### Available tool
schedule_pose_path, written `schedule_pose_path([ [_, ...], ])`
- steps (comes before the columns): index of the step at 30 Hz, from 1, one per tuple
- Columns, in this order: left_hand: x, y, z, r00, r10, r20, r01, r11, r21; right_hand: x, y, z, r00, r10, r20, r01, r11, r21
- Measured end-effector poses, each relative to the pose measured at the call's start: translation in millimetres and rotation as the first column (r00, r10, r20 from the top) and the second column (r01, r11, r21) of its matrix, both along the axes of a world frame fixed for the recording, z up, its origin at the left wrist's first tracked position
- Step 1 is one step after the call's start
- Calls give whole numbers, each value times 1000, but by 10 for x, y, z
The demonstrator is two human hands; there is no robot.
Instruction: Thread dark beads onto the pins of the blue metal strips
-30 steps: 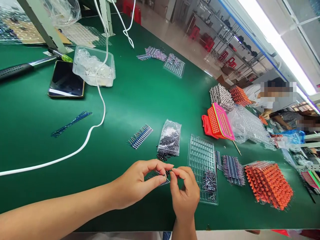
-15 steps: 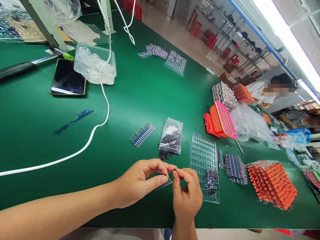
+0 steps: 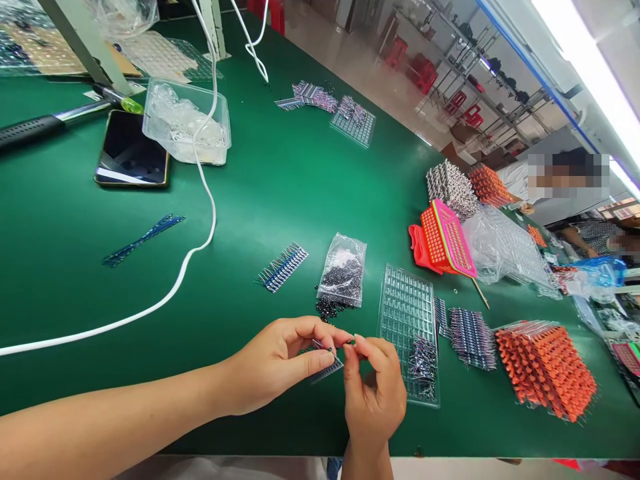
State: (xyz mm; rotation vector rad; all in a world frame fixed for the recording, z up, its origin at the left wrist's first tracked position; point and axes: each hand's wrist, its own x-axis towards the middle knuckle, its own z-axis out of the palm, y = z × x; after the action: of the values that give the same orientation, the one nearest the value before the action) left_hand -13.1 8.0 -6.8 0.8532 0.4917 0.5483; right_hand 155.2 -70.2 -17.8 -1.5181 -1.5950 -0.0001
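Note:
Over the front of the green table, my left hand (image 3: pixel 287 357) is closed with thumb and fingers around a strip of small wire-legged components (image 3: pixel 327 371). Part of that strip is hidden under the fingers. Just to its right, my right hand (image 3: pixel 375 383) pinches a tiny black bead (image 3: pixel 351 343) between thumb and forefinger, close against the left fingertips. Beyond the hands lies a clear bag of black beads (image 3: pixel 343 277), with loose black beads (image 3: pixel 327 309) spilled at its mouth. A similar component strip (image 3: pixel 283 267) rests left of the bag.
A clear moulded tray (image 3: pixel 407 313) holding components lies right of my hands, beside stacked strips (image 3: pixel 473 339) and an orange stack (image 3: pixel 545 370). A pink-and-orange basket (image 3: pixel 445 237) stands farther back. A white cable (image 3: pixel 185 267) crosses the left side near a phone (image 3: pixel 133 150). Co-workers sit at right.
Both hands stay almost in place, fingertips still together. The black bead in my right fingers shows slightly more to the right. The camera view has shifted slightly.

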Motion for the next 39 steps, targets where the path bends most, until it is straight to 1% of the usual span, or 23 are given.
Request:
schedule_pose_path([
  [3,5,29,16,1000,13,-22,-13,1000,15,33,-1,3,997,54,55,-54,999,-1],
  [6,2,80,30,998,2,-56,-4,1000,-28,64,-7,-8,990,76,115,-76,997,-6],
  [10,-10,124,32,999,-23,-33,20,996,-83,62,-7,-22,989,56,140,-57,998,5],
  [14,-17,109,35,999,-31,-38,28,996,-85,34,10,-20,989,11,145,-14,1000,18],
  [19,-19,73,62,997,-18,-74,15,999,-32,19,15,-32,983,-19,184,14,999,33],
  [23,-32,75,97,994,11,-112,-6,999,47,18,17,-37,975,-17,224,11,1000,29],
  [27,-44,78,110,991,22,-132,-12,997,77,18,26,-36,969,-17,245,10,1000,28],
  [34,-49,73,119,986,13,-168,18,983,183,-1,42,-32,978,-38,207,30,999,41],
  [39,-55,78,108,979,28,-200,12,980,198,-1,49,-16,986,17,164,-22,999,30],
])
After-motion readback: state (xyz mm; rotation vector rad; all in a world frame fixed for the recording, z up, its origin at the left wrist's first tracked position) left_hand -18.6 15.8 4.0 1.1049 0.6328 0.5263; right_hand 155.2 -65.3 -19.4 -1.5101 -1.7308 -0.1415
